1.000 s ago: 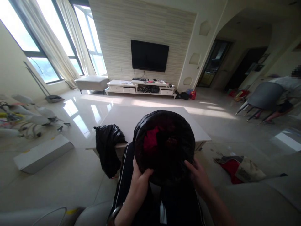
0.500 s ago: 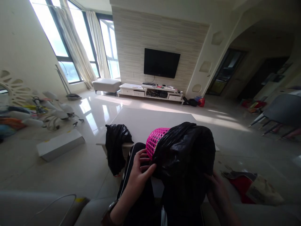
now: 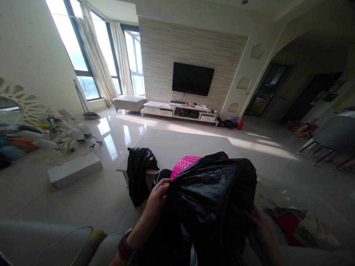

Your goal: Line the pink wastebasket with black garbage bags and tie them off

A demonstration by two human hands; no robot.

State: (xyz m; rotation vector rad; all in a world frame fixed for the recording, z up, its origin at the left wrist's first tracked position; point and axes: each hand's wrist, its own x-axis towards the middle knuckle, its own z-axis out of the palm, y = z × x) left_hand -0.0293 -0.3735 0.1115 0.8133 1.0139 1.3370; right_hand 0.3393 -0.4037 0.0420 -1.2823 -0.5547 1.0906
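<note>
A black plastic bag point(image 3: 210, 195) hangs over a pink perforated basket point(image 3: 184, 165), whose left side shows past the bag's edge. My left hand point(image 3: 160, 191) pinches the bag's left edge between thumb and fingers, pulling the plastic taut beside the basket. At the bag's lower right, my right hand point(image 3: 257, 221) lies in shadow against the plastic; its fingertips are partly hidden, and its grip is unclear. Another black plastic bag point(image 3: 140, 173) drapes over the left edge of the low white table point(image 3: 180, 142).
A white box point(image 3: 74, 170) lies on the floor to the left. On the right floor are a red and beige cloth bag point(image 3: 302, 225) and a grey chair point(image 3: 332, 133). Across the room stands a TV cabinet point(image 3: 158, 109). Sofa cushions point(image 3: 41, 240) border the front.
My left hand has closed on the bag's edge and drawn it leftward over more of the basket. Less of the pink basket shows. The view has shifted slightly.
</note>
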